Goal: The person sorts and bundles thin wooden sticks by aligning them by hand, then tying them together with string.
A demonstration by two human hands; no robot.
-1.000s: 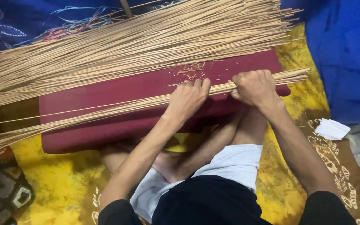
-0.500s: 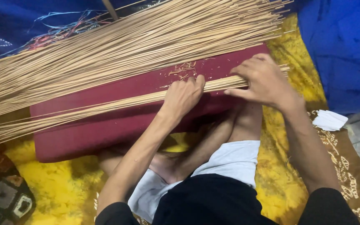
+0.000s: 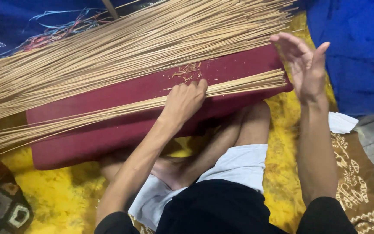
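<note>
A dark red flat cushion (image 3: 126,130) lies across my legs. A thin bundle of long tan sticks (image 3: 239,83) runs along its near edge. My left hand (image 3: 186,100) presses down on this bundle near its middle, fingers curled over the sticks. My right hand (image 3: 304,67) is lifted off the bundle, flat and upright, fingers apart, just past the sticks' right ends at the cushion's right corner. A much larger heap of the same sticks (image 3: 130,47) lies across the cushion's far side.
A yellow patterned cloth (image 3: 57,195) covers the floor under me. Blue fabric (image 3: 356,52) hangs at the right and at the back left. A white scrap of cloth (image 3: 342,122) lies by my right forearm. Small stick shavings (image 3: 188,71) dot the cushion.
My right hand has let go of the bundle's right end and risen, opening flat beside the stick tips. My left hand has stayed pressed on the bundle.
</note>
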